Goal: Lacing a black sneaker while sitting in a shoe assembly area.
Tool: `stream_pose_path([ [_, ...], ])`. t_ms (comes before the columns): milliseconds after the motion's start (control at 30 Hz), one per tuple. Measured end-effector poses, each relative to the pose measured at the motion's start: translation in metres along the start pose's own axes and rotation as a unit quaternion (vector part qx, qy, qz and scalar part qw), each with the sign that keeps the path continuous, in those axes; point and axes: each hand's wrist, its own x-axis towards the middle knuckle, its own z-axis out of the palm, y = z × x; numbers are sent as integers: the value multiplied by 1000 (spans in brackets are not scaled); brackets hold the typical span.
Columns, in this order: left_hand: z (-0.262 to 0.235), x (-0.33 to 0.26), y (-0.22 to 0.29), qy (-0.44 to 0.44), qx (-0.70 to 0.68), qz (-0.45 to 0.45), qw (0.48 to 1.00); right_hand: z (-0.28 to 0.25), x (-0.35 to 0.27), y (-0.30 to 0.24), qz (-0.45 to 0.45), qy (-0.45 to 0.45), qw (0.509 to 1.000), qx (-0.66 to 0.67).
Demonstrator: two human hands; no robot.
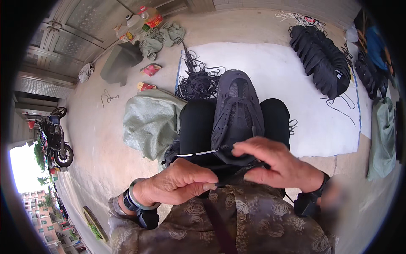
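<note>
A dark grey shoe upper (pixel 237 106) with a mesh front and lacing down its middle lies across my black-clad knees, toe pointing away. My left hand (pixel 182 180) is in front of my body, left of the upper's near end. Its thumb and forefinger are pinched together; what is between them, if anything, is too small to make out. My right hand (pixel 281 165) is beside the near end of the upper, thumb and curved fingers apart, with nothing seen in it. A thin white strip (pixel 196 154) runs between my left hand and the upper.
A white sheet (pixel 270 63) on the floor bears a tangle of black laces (pixel 198 82) and a stack of dark uppers (pixel 323 59). A grey-green woven sack (pixel 150 118) is at my left knee; another sack (pixel 380 144) lies far right. Bottles (pixel 150 17) and a motorcycle (pixel 57 137) stand farther off.
</note>
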Motion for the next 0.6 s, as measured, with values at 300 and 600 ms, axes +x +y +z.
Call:
stream_pose_path([
  [300, -12, -39, -68, 34, -139, -161, 976, -7, -12, -13, 6, 15, 989, -147],
  [600, -12, -113, -100, 131, -173, -184, 959, -48, -66, -34, 108, 270, 885, -363],
])
